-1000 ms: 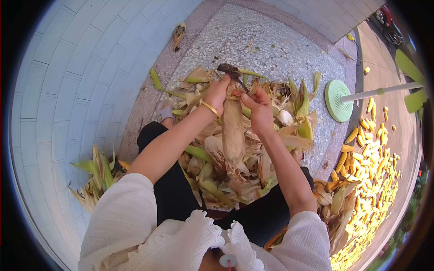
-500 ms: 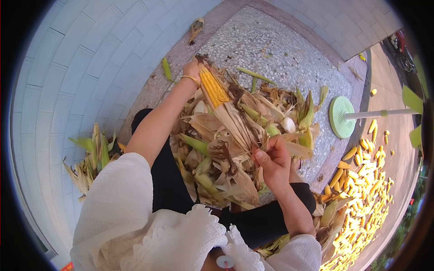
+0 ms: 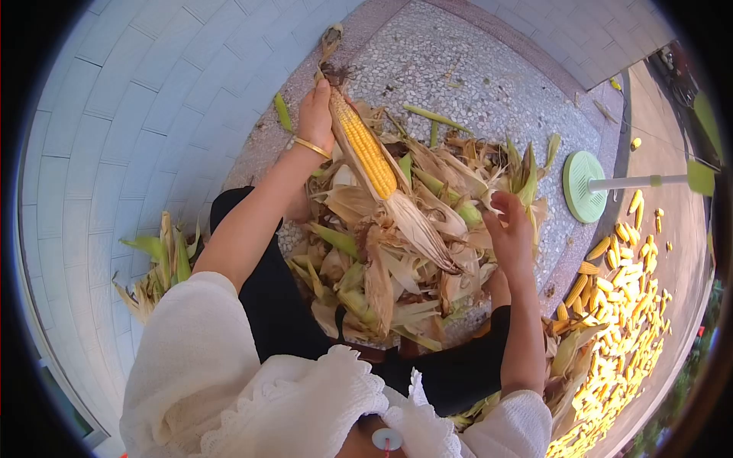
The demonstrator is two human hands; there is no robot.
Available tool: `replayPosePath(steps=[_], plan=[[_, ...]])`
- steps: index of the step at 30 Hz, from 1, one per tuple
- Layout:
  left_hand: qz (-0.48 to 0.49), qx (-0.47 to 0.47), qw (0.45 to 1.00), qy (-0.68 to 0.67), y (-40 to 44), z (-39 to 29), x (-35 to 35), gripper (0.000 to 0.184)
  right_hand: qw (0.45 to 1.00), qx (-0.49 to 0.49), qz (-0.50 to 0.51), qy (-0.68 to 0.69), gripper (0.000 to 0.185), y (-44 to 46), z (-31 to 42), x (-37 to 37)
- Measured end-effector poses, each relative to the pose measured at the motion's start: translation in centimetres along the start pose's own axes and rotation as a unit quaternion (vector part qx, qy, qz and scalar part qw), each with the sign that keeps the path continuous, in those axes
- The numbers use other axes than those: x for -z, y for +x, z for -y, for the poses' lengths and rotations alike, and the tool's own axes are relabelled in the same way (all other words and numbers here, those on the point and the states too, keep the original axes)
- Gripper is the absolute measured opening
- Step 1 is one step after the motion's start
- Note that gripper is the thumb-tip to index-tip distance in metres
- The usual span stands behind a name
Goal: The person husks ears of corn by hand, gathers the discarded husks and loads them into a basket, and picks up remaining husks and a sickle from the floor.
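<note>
My left hand (image 3: 314, 118) is closed around the far end of an ear of corn (image 3: 366, 153), a gold band at its wrist. The front of the ear shows bare yellow kernels, while dry tan husk (image 3: 420, 229) still clings along its sides and trails toward me. Dark silk (image 3: 337, 73) sticks out beyond my fingers. Over the right side of the husk pile (image 3: 359, 294), my right hand (image 3: 510, 229) is apart from the ear, fingers loosely curled and spread, with nothing seen in them.
Many bare yellow ears (image 3: 618, 328) lie in sunlight on the right. A green round base with a pole (image 3: 584, 187) stands beside the speckled floor (image 3: 473, 84). Tiled wall (image 3: 130, 114) runs along the left, with more husks (image 3: 164, 259) against it.
My right hand has let go of the husk and moved up and right. The husk hangs loose, and more kernels are exposed. My left hand has shifted slightly left with the ear.
</note>
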State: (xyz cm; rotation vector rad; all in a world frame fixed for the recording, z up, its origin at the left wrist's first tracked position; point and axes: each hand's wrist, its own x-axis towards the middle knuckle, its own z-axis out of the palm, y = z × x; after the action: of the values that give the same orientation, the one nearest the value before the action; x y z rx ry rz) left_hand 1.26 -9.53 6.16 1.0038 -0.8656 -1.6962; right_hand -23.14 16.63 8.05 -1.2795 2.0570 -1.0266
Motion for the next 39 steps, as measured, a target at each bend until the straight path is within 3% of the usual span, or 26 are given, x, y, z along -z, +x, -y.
replayPosePath(steps=[2, 4, 7, 8, 9, 10, 15, 17, 19, 21, 23, 24, 25, 27, 31, 33, 38, 39], plan=[[0.088, 0.000, 0.996, 0.028, -1.0, 1.1, -1.2, 0.034, 0.994, 0.029, 0.098, 0.041, 0.037, 0.2, 1.0, -2.7], [0.120, 0.027, 0.992, 0.007, -2.1, 1.9, -2.7, 0.034, 0.986, 0.021, 0.163, 0.012, 0.053, 0.2, 2.8, -4.9], [0.191, 0.061, 0.979, -0.032, -2.3, 2.1, -4.0, 0.036, 0.984, 0.012, 0.179, -0.011, 0.061, 0.3, 0.8, -8.8], [0.202, 0.060, 0.976, -0.049, -2.2, 1.8, -4.2, 0.037, 0.955, -0.077, 0.238, 0.160, 0.062, 0.4, -0.5, -10.0], [0.212, 0.056, 0.973, -0.065, -2.1, 1.5, -4.4, 0.039, 0.887, -0.160, 0.285, 0.325, 0.064, 0.7, -0.7, -10.6], [0.236, 0.049, 0.968, -0.066, -2.0, 1.0, -4.7, 0.040, 0.861, -0.185, 0.275, 0.385, 0.060, 0.7, -0.8, -11.1], [0.238, 0.059, 0.967, -0.061, -1.3, 1.7, -4.0, 0.047, 0.861, -0.183, 0.173, 0.442, 0.051, 1.5, 0.7, -10.5], [0.185, 0.143, 0.972, 0.002, -3.3, 2.7, -4.6, 0.048, 0.862, -0.195, 0.131, 0.450, 0.049, 2.1, 1.0, -10.1], [0.212, 0.182, 0.959, 0.045, -4.7, 4.5, -4.7, 0.045, 0.913, -0.183, 0.063, 0.360, 0.050, 2.2, 0.9, -10.9], [0.202, 0.152, 0.967, 0.045, -4.8, 5.5, -5.0, 0.046, 0.941, -0.128, 0.061, 0.306, 0.057, 2.3, -0.3, -12.2], [0.191, 0.125, 0.973, 0.044, -4.8, 5.6, -4.6, 0.049, 0.965, -0.046, 0.193, 0.174, 0.062, 2.9, -0.9, -11.9], [0.200, 0.111, 0.970, 0.085, -4.8, 5.6, -4.6, 0.052, 0.969, -0.045, 0.222, 0.103, 0.072, 3.6, -0.1, -10.3], [0.212, 0.097, 0.964, 0.126, -5.0, 5.4, -4.9, 0.056, 0.970, -0.043, 0.219, 0.101, 0.072, 4.5, 0.3, -8.9], [0.242, 0.082, 0.953, 0.161, -6.4, 5.3, -5.3, 0.060, 0.975, -0.059, 0.112, 0.182, 0.071, 6.1, 0.5, -6.3], [0.325, 0.152, 0.915, 0.184, -8.6, 7.0, -4.6, 0.069, 0.973, -0.050, 0.055, 0.218, 0.059, 7.5, 1.8, -1.9], [0.424, 0.058, 0.859, 0.281, -9.4, 7.9, -4.7, 0.073, 0.977, -0.069, 0.063, 0.194, 0.050, 6.8, 2.9, -1.7], [0.409, 0.138, 0.872, 0.229, -10.0, 7.1, -5.2, 0.075, 0.962, -0.133, 0.108, 0.214, 0.045, 6.2, 3.4, -1.0], [0.421, 0.118, 0.870, 0.230, -10.1, 6.8, -5.4, 0.077, 0.966, -0.081, 0.044, 0.243, 0.040, 5.9, 3.1, -1.7]])
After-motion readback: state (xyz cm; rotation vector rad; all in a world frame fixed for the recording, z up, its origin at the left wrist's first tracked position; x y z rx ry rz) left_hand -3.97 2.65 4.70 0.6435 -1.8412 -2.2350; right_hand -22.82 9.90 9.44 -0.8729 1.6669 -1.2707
